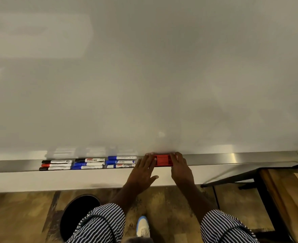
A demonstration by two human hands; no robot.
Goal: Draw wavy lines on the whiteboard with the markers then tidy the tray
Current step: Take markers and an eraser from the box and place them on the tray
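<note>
A blank whiteboard (144,76) fills the upper view. Along its bottom runs a metal tray (232,159). In the tray lie three neat groups of markers: black and red ones (56,165) at the left, black and blue ones (88,163) in the middle, blue ones (121,161) to the right. A red eraser (162,160) lies in the tray right of the markers. My left hand (142,172) touches its left end with straight fingers. My right hand (181,168) touches its right end, fingers extended over the tray.
A dark round bin (78,213) stands on the wooden floor below the tray at the left. A wooden table with black metal legs (285,190) stands at the right. My striped sleeves and a white shoe (143,227) show at the bottom.
</note>
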